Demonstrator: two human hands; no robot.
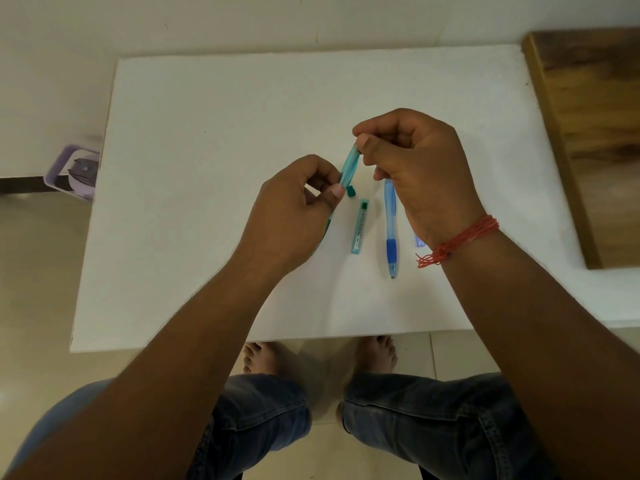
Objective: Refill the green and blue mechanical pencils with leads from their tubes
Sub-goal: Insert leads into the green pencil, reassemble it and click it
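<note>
green pencil point(349, 168) pinched by left hand point(294, 209), right hand point(415, 168) fingers pinching its top (blue pencil point(390, 223) lying)

Tube point(360, 226) left of pencil point(390, 223) (on table point(207, 202))

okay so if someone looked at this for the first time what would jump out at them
Two hands meet above the middle of the white table: the left hand grips the green pencil, and the right hand pinches its top end. Just below lie a small green cap, the green lead tube and the blue pencil.
</note>
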